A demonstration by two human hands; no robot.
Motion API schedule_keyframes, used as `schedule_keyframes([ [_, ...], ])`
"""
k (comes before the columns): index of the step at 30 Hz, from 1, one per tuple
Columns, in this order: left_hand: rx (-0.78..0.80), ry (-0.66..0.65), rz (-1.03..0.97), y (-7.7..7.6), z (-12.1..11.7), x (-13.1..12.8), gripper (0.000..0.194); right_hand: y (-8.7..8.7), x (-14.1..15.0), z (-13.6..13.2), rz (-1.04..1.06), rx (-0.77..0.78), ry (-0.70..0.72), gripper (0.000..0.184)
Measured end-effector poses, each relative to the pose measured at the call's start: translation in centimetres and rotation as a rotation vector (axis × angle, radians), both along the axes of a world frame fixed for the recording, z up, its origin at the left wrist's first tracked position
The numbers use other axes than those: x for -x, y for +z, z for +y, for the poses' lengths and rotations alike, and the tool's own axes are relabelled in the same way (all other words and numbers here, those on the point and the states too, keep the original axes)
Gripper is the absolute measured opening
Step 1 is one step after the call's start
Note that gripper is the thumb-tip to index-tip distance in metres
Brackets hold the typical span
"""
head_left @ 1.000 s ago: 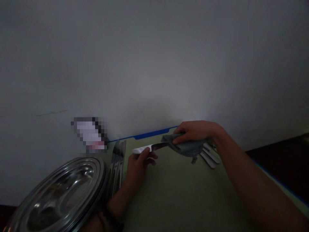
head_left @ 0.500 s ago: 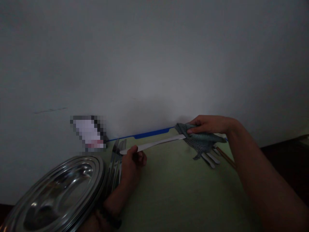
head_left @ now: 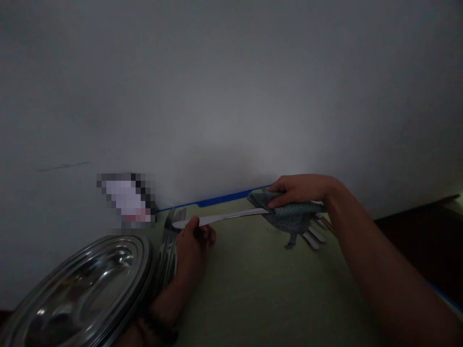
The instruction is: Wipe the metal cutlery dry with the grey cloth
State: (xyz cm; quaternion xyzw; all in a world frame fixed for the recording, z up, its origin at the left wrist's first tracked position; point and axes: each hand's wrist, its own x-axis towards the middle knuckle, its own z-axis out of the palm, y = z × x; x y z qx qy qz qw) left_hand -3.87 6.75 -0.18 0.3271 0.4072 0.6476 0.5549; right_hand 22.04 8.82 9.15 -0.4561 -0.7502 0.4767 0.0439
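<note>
A long metal table knife (head_left: 231, 216) is held almost level above the table. Its rounded left end is pinched between the thumb and fingers of my left hand (head_left: 191, 248). My right hand (head_left: 302, 189) is closed on a grey-green checked cloth (head_left: 285, 222), which wraps the knife's right end and hides it. Below the cloth, a few cutlery handles (head_left: 314, 237) stick out on the table. Beside my left hand lie several table knives (head_left: 167, 248) in a row, blades towards the wall.
A stack of shiny divided metal plates (head_left: 139, 260) stands at the lower left. Behind it a pixelated phone-like object (head_left: 125, 195) leans on the grey wall (head_left: 231, 96). The pale green table (head_left: 253, 289) has a blue edge (head_left: 224, 198). Brown chopstick-like sticks (head_left: 327, 225) lie at right.
My right hand and the cloth have shifted slightly left along the knife, which is now nearer level. My left hand keeps its pinch. The view has turned a little to the right.
</note>
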Motion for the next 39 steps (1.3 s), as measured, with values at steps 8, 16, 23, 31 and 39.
schedule_keyframes([
  [8, 0.059, -0.005, 0.014, 0.4, -0.1, -0.3, 0.012, 0.7, 1.2, -0.1, -0.224, -0.246, -0.005, 0.039],
  [16, -0.015, -0.117, -0.135, 0.4, -0.1, -0.2, 0.032, -0.2, -0.1, 0.1, -0.073, -0.118, -0.175, 0.039],
  [23, -0.166, -0.175, 0.092, -0.3, -1.0, -0.6, 0.035, -0.7, -0.8, 0.3, 0.072, -0.118, -0.391, 0.033],
  [31, -0.255, -0.052, 0.256, -0.4, -1.1, -0.3, 0.012, -0.9, -1.1, 0.3, 0.055, 0.016, -0.238, 0.044],
  [39, -0.312, -0.065, 0.356, -0.4, -1.7, -0.6, 0.01, -0.8, 0.4, 0.2, 0.026, 0.134, 0.057, 0.045],
])
